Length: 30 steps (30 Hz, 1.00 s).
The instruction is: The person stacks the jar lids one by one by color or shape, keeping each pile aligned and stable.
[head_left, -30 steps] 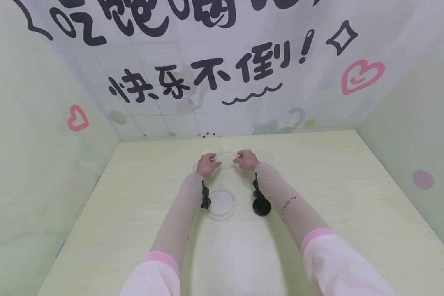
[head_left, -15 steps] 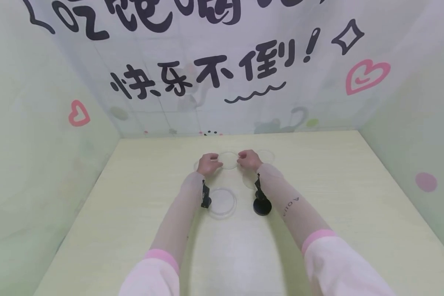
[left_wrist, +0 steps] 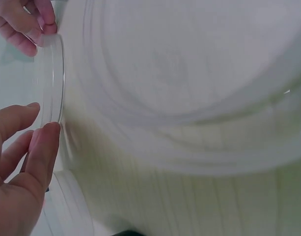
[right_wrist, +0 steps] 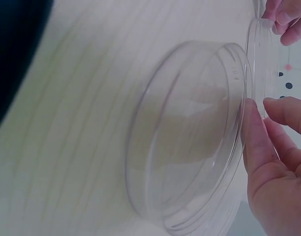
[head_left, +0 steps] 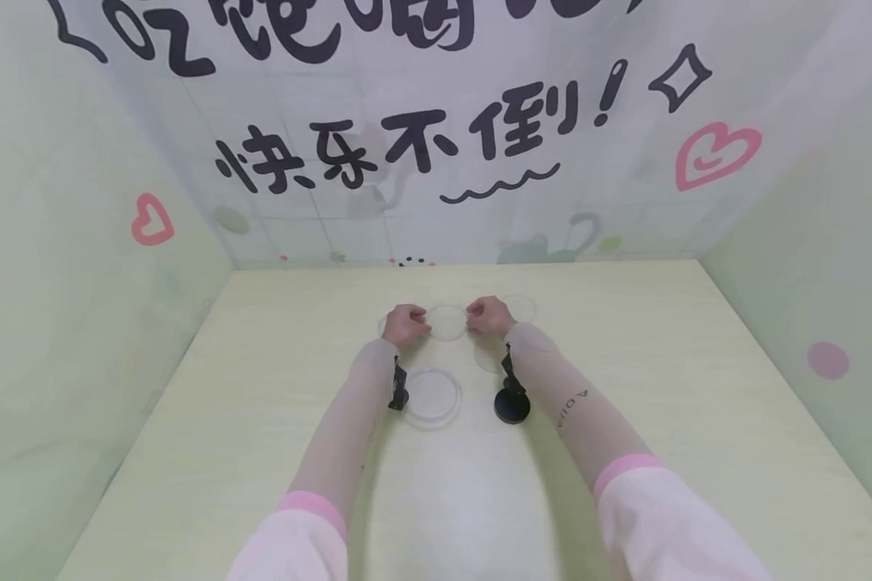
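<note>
A clear, shallow petri dish [head_left: 447, 323] is between my two hands near the back of the table. My left hand [head_left: 405, 324] pinches its left edge between thumb and fingers. On the opposite edge, my right hand [head_left: 488, 316] grips the rim the same way. From the left wrist view the held petri dish [left_wrist: 51, 78] appears edge-on. Right beside my right fingers stands another clear petri dish [right_wrist: 189, 128], touching or nearly touching them; I cannot tell which. Whether the held dish has its lid on is unclear.
A larger-looking round clear dish [head_left: 433, 397] lies nearer me, between my forearms. Another clear dish [head_left: 521, 308] is behind my right hand, and one more [left_wrist: 74, 204] sits by my left hand. Black wrist cameras hang under both forearms. A printed curtain [head_left: 407, 218] closes the back.
Both hands and the petri dish between them have come slightly nearer to me. Their hold on it looks the same. The other dishes stay put.
</note>
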### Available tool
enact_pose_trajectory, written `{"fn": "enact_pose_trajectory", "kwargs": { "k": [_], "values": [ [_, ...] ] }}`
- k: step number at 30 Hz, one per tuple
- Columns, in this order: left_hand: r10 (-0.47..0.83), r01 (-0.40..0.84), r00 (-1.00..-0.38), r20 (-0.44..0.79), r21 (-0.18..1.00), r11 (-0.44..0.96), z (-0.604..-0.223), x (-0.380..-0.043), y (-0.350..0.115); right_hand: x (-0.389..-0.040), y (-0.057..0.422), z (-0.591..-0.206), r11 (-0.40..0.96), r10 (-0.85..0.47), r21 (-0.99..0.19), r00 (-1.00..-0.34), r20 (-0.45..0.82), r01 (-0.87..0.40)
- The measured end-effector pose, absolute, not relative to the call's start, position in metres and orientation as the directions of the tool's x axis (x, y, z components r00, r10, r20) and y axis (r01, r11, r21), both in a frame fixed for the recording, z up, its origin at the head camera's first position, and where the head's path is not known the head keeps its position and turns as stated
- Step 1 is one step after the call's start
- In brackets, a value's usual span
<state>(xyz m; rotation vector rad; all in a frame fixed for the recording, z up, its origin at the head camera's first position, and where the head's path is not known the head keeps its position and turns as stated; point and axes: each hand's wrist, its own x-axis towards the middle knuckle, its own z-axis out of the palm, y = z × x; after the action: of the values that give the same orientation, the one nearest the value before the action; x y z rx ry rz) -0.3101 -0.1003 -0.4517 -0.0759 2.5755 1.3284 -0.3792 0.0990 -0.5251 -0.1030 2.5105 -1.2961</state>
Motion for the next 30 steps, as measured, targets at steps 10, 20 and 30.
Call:
{"fn": "enact_pose_trajectory", "kwargs": {
  "k": [10,20,30],
  "values": [
    [0.059,-0.16,-0.967,-0.248,0.771,0.617,-0.455,-0.31,-0.102,-0.443,0.116,-0.618,0.554,-0.262,-0.832,-0.946,-0.189,0.013],
    [0.081,-0.139,-0.962,-0.259,0.726,0.673,-0.451,-0.307,-0.102,-0.434,0.118,-0.603,0.501,-0.298,-0.865,-0.934,-0.197,0.023],
    [0.162,-0.064,-0.959,-0.233,0.732,0.678,-0.48,-0.328,-0.111,-0.434,0.119,-0.604,0.506,-0.317,-0.862,-0.93,-0.186,0.0]
  ]
}}
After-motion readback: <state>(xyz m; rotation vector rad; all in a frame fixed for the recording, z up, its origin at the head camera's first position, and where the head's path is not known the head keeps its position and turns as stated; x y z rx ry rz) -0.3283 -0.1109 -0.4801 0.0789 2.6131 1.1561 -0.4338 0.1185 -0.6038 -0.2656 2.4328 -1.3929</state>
